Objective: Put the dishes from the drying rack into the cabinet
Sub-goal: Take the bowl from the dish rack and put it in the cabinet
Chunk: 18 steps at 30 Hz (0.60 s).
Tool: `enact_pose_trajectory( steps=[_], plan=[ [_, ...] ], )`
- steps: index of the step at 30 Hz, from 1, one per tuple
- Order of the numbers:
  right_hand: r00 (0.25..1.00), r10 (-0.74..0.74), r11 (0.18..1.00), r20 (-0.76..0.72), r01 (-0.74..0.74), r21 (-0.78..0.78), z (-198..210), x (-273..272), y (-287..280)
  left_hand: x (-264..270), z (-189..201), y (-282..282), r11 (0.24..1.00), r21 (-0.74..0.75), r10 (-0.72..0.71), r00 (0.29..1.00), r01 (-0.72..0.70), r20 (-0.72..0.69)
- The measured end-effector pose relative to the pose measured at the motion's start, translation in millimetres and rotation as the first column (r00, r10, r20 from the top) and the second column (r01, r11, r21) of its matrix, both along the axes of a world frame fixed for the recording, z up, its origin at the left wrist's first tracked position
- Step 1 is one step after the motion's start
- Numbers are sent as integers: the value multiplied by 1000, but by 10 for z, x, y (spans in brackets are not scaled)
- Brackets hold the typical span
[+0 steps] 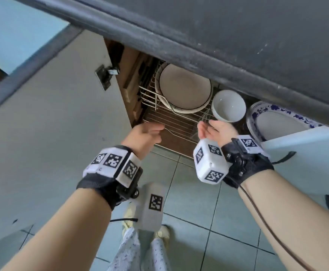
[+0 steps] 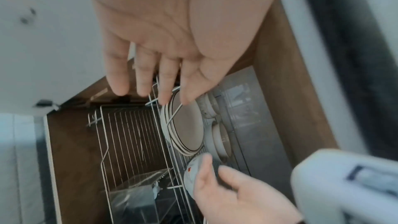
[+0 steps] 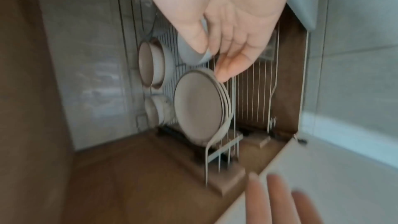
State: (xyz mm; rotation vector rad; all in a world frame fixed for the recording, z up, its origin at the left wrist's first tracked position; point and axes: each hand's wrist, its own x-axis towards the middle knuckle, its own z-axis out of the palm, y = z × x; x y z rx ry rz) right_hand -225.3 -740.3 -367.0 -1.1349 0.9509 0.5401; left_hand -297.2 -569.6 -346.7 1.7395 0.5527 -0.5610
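Right fingers [image 3: 198,40] round 1 white bowl [image 1: 228,105], left fingers [image 2: 120,77] spread and free, beside 3 stacked plates [image 1: 185,90] in the wire rack [image 1: 159,116].

No readable text or labels.

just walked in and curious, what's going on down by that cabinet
A person is putting dishes into the open low cabinet. Their right hand holds a small white bowl over the wire rack inside, beside a stack of plates standing on edge. The left hand hovers open at the rack's front, holding nothing. A blue-patterned plate stands to the right.
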Motion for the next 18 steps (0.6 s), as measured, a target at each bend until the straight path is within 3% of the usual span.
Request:
enact_pose_trajectory(
  steps=[3, 8, 14, 18],
  plan=[
    [992, 118, 988, 41, -122, 94, 375, -368, 292, -364, 469, 37, 993, -90, 78, 997, -77, 0],
    [914, 309, 944, 265, -329, 35, 1399, -881, 813, -905, 1572, 535, 942, -267, 241, 965, -205, 106],
    [711, 514, 848, 480, -506, -158, 2440, -1525, 1685, -1671, 2537, 1411, 830, -401, 498, 838, -387, 223],
    [544, 632, 749, 551, -610, -258, 2871, -1912, 2553, -1963, 2875, 2159, 836, -390, 507, 814, -385, 282]
  ],
)
